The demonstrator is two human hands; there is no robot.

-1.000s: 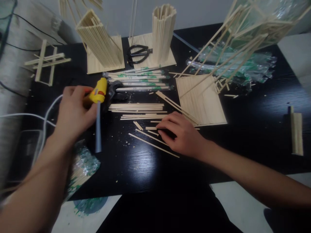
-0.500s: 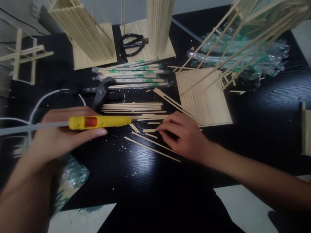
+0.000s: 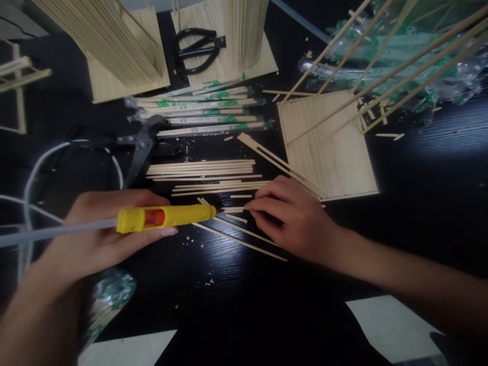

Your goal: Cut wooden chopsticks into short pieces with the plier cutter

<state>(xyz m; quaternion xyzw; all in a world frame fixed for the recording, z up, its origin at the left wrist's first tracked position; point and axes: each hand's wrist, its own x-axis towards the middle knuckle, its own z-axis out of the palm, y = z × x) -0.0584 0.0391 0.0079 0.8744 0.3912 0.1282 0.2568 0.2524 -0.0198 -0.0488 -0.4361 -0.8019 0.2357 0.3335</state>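
My left hand (image 3: 114,234) is wrapped round a yellow glue gun (image 3: 179,217) with a glue stick in its rear end. The gun's nozzle points right, at the left end of a short stick piece (image 3: 233,209). My right hand (image 3: 285,216) pinches the right end of that piece between thumb and fingers, low over the black table. Another short piece (image 3: 236,217) and two long thin sticks (image 3: 244,241) lie just below. Above them are loose parallel sticks (image 3: 202,169).
Black pliers (image 3: 143,145) lie behind my left hand, wrapped sticks (image 3: 206,111) beyond them. Black scissors (image 3: 198,51) rest on a stick panel between tall stick structures. A flat panel (image 3: 331,147) with slanting sticks stands at right, near plastic wrappers (image 3: 400,66). A white cable (image 3: 34,168) curves at left.
My left hand has moved right and down in view with the glue gun, bringing its nozzle to the short piece. My right hand keeps its pinch. The view has shifted slightly.
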